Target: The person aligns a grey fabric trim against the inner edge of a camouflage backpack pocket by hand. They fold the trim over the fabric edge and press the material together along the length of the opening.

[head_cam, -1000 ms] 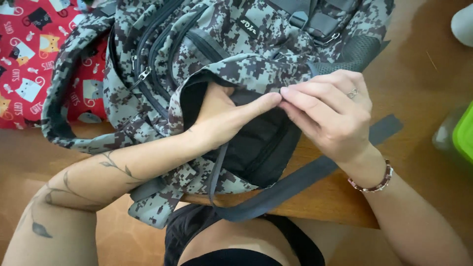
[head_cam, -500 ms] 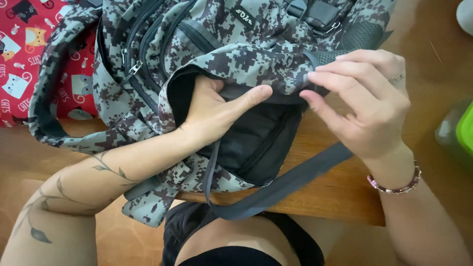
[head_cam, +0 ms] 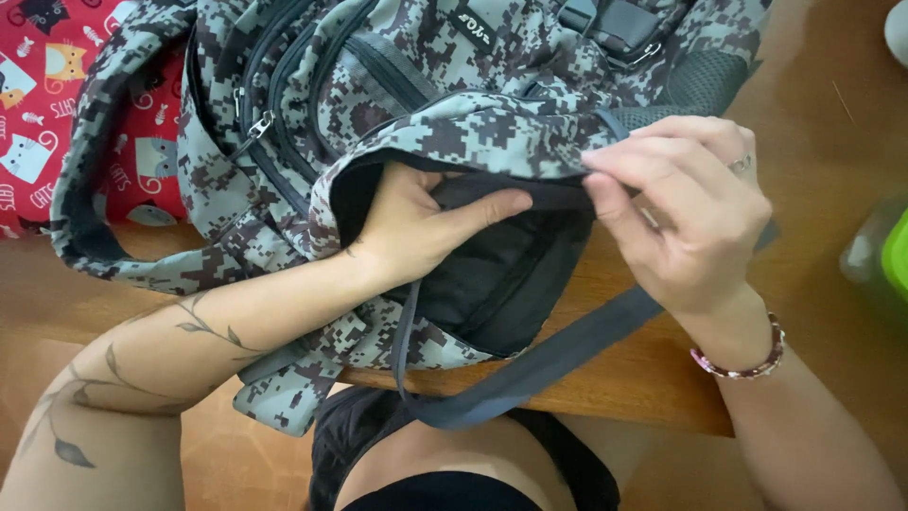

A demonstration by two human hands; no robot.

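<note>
- I see the camouflage backpack [head_cam: 454, 114] lying on the wooden surface [head_cam: 615, 369], its lower end hanging over the near edge towards my lap.
- My left hand [head_cam: 426, 227] is reaching into the open pocket [head_cam: 501, 274]; the thumb lies along the dark inner lining just under the rim, and the fingers are hidden inside, so I cannot tell whether they are clenched on anything.
- My right hand [head_cam: 690, 208] is pinching the camouflage rim of that pocket between thumb and fingertips, holding the flap up and open. A beaded bracelet [head_cam: 742, 360] sits on that wrist.
- A dark grey strap [head_cam: 530, 374] runs from under my right hand down past the edge of the surface and loops back up to the bag.
- A red cloth with cartoon cats [head_cam: 57, 104] lies at the far left, partly under the backpack.
- A green object [head_cam: 894, 255] shows at the right edge, too cropped to identify.
</note>
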